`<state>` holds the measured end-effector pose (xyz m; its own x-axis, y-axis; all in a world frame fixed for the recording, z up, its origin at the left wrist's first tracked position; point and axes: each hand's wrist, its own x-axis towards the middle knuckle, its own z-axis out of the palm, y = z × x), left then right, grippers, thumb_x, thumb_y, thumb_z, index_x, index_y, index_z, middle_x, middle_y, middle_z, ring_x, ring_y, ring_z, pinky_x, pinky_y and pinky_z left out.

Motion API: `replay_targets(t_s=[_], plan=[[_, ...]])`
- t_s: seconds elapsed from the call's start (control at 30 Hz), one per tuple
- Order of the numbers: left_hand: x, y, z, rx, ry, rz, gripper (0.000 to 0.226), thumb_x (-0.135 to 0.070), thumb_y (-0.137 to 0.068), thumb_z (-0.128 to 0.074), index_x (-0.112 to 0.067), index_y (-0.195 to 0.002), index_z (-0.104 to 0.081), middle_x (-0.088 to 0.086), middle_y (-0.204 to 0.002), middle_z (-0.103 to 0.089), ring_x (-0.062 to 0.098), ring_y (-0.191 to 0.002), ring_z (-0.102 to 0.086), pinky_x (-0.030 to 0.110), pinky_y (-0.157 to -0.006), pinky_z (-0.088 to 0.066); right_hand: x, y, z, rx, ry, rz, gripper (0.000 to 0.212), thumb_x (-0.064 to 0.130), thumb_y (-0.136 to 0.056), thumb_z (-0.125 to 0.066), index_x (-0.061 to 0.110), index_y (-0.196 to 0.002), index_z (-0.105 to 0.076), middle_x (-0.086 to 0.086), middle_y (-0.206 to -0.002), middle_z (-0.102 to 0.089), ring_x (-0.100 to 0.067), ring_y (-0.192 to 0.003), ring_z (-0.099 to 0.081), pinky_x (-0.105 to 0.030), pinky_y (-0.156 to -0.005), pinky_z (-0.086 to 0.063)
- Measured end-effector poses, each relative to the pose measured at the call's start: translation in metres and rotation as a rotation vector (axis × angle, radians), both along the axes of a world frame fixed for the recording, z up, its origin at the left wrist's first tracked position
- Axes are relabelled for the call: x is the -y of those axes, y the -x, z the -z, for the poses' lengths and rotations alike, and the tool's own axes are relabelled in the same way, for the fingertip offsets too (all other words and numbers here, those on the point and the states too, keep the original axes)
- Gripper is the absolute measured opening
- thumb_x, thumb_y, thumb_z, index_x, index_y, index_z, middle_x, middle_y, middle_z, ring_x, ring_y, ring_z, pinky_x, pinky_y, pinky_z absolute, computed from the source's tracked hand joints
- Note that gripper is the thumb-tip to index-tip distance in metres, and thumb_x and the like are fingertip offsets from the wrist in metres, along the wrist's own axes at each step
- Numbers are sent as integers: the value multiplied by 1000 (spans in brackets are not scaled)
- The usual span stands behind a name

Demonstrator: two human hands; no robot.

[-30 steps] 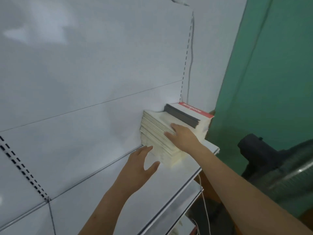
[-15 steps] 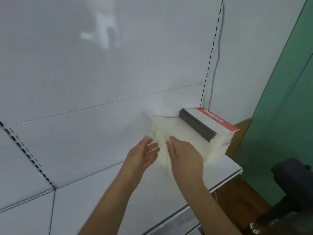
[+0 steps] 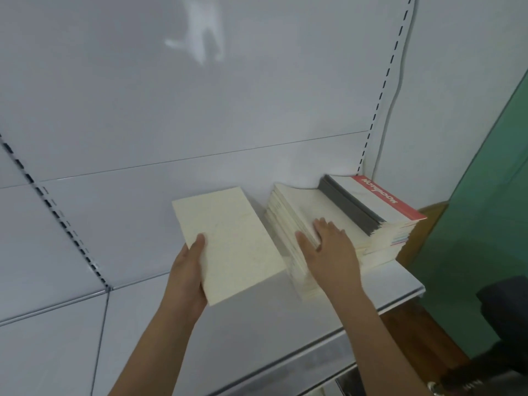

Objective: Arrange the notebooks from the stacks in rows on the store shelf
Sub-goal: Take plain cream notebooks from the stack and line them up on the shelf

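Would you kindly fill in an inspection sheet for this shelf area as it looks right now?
Surface: white store shelf, backed by white panels with slotted uprights.
Job's things: cream notebook held off the stacks; cream stack at the shelf's right end, with a red-banded stack lying partly on it.
Clutter: nothing seen.
Hands: left hand grips the cream notebook's near left edge; right hand rests on the cream stack, thumb on its side.
Cables: thin white cable runs down the right upright.
Surroundings: green wall to the right, brown wood and a dark object below it.
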<state>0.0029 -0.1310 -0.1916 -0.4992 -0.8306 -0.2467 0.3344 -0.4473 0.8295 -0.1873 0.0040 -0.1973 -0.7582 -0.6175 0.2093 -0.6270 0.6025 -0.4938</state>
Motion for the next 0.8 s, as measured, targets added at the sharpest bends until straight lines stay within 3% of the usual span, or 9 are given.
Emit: replay_targets(t_s=[0.1, 0.2, 0.3, 0.4, 0.47, 0.57, 0.67, 0.73, 0.8], plan=[[-7, 2, 1, 15, -9, 11, 33, -30, -103, -50, -17, -132, -57, 8, -122, -70, 28, -108, -68, 44, -86, -55, -5, -16, -5, -54, 56, 34, 60, 52, -98, -31, 13, -127, -65, -4, -125, -67, -22, -112, -66, -38, -103, -50], [-17, 8, 0, -1, -30, 54, 34, -31, -102, -49, -14, -131, -58, 8, -117, -73, 28, -106, -69, 45, -89, -55, -12, -40, -16, -150, 280, 24, 44, 42, -102, -43, 9, -107, -71, 0, -89, -72, -17, -78, -70, -38, -82, -60], [-25, 15, -7, -125, -103, 164, 54, -50, -101, -38, -12, -135, -56, 11, -123, -70, 28, -114, -66, 46, -94, -50, -7, -80, -23, -154, 276, -87, 62, 52, -102, -22, 14, -128, -63, 1, -121, -69, -16, -110, -66, -38, -98, -52], [-29, 13, -10, -158, -84, 240, 53, -49, -100, -41, -12, -134, -57, 14, -127, -67, 30, -118, -64, 46, -100, -47, -2, -116, -4, -264, 146, -383, 65, 54, -104, -19, 13, -137, -57, 1, -142, -56, -11, -137, -45, -41, -120, -17], [-26, 8, -1, -116, -8, 211, 39, -22, -99, -55, -6, -134, -56, 19, -125, -67, 35, -114, -66, 46, -94, -53, -6, -120, 4, -133, 187, -463, 71, 62, -101, -16, 17, -131, -62, 6, -137, -60, -1, -134, -43, -37, -121, -5], [-28, -11, 11, -28, 65, 171, 44, -3, -87, -66, -5, -130, -57, 18, -120, -70, 36, -107, -68, 43, -82, -59, -9, -101, -2, -63, 341, -353, 53, 54, -102, -31, 21, -126, -65, 7, -131, -63, -5, -127, -51, -32, -120, -19], [-34, -37, 10, 73, 116, 133, 33, -7, -91, -64, -12, -123, -61, 8, -113, -74, 29, -101, -72, 42, -80, -61, 7, -76, -15, 78, 293, -295, 54, 49, -100, -39, 20, -145, -45, 5, -145, -49, -14, -135, -44, -29, -113, -30], [-38, -59, 13, 147, 166, 134, 31, -17, -93, -64, -17, -124, -61, 5, -115, -73, 26, -104, -71, 43, -85, -59, 26, -71, -17, 393, 300, -348, 57, 49, -96, -49, 23, -147, -41, 7, -141, -53, -13, -127, -51, -28, -103, -40], [-42, -83, 17, 234, 177, 129, 36, -29, -93, -67, -20, -127, -60, 3, -119, -72, 26, -108, -70, 48, -93, -56, 44, -83, -15, 754, 365, -391, 45, 45, -94, -58, 28, -135, -53, 6, -127, -65, -12, -110, -64, -34, -93, -52]])
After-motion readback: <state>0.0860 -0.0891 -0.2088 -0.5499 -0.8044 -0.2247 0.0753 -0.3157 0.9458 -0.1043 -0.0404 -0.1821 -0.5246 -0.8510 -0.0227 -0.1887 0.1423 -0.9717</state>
